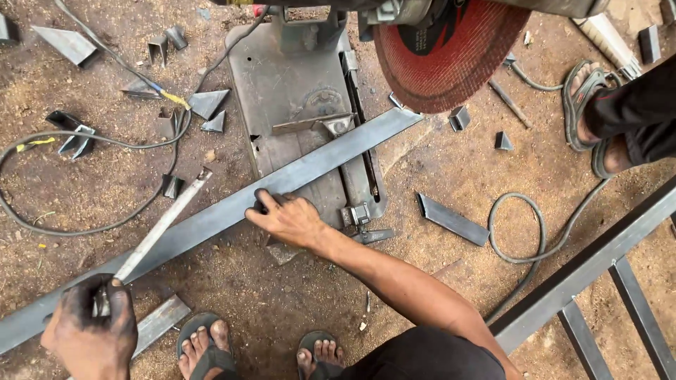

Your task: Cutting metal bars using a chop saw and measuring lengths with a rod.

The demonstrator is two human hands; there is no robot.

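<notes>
grey flat steel bar (211, 218) crosses the saw base (296, 105); right hand (289, 218) pressed flat on it, fingers unclenched, left hand (91, 327) clamped on a slim metal rod (165, 222).

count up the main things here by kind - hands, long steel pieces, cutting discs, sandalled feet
hands: 2 (left hand gripping a thin metal rod, right hand on the long steel tube)
long steel pieces: 2 (the tube and the rod)
cutting discs: 1 (red disc)
sandalled feet: 3 (two at the bottom edge, one of another person at upper right)
total: 8
</notes>
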